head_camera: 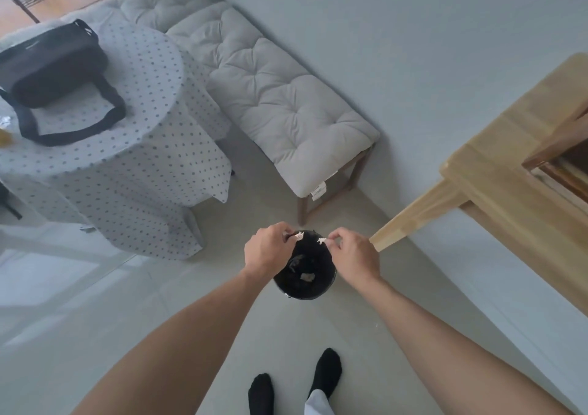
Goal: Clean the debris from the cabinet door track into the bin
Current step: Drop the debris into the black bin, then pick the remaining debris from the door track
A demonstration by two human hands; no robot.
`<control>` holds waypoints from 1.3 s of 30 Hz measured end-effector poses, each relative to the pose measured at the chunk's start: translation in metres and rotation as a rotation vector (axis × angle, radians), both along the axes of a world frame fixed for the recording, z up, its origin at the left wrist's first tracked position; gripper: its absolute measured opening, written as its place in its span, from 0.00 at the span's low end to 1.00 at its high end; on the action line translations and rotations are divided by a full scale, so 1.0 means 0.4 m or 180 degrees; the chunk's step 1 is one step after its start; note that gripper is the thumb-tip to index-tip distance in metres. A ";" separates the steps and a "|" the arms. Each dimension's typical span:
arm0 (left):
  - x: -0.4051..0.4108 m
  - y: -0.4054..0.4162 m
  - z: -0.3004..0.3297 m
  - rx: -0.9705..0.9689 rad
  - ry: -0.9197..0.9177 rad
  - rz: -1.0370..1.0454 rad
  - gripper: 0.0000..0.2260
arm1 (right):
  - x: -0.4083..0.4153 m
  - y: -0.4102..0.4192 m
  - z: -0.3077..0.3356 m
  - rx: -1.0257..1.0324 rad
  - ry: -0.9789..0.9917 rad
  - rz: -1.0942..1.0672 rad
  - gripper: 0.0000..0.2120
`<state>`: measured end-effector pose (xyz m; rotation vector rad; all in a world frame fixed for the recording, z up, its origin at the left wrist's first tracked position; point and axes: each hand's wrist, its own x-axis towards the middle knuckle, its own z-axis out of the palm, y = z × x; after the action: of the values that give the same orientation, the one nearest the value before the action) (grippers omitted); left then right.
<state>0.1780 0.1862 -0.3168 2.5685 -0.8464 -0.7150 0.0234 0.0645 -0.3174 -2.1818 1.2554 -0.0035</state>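
A round black bin [313, 290] stands on the pale floor in front of my feet, with a small grey scrap lying inside it. Both hands hover over its far rim. My left hand [267, 251] pinches a small white piece of debris [299, 236] at its fingertips, along with something thin and dark. My right hand [354, 255] pinches another small white piece of debris [322, 240]. The two pieces hang a little apart above the bin's opening. The cabinet door track is out of view.
A light wooden cabinet [509, 166] on legs stands to the right, one leg close to my right hand. A grey cushioned bench [280, 103] runs along the wall behind the bin. A dotted-cloth table [127, 147] with a black bag [54, 64] is at left.
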 end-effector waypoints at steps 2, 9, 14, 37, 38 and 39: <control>0.001 0.006 -0.007 0.0037 -0.0004 0.0005 0.11 | -0.001 -0.001 -0.010 0.0025 0.0032 -0.0002 0.08; -0.003 0.021 0.011 0.0065 -0.0059 -0.0070 0.11 | -0.040 -0.003 0.003 0.0032 0.0012 -0.0110 0.10; -0.018 0.012 0.065 -0.0122 -0.0155 -0.0162 0.10 | -0.075 -0.007 0.059 -0.0057 -0.0171 -0.0301 0.12; -0.204 -0.228 0.532 -0.1315 -0.0568 -0.1395 0.11 | -0.366 -0.054 0.542 -0.1006 -0.0780 -0.1368 0.15; -0.222 -0.245 0.546 -0.1352 -0.0558 -0.1460 0.12 | -0.388 -0.060 0.554 -0.1054 -0.0764 -0.1423 0.15; -0.241 -0.263 0.558 -0.1385 -0.0542 -0.1517 0.13 | -0.411 -0.067 0.566 -0.1095 -0.0753 -0.1487 0.15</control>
<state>0.0814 0.0811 -0.0934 2.0722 -1.5119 -0.3736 -0.1410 0.0379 -0.0912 -2.0255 1.6846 -0.6907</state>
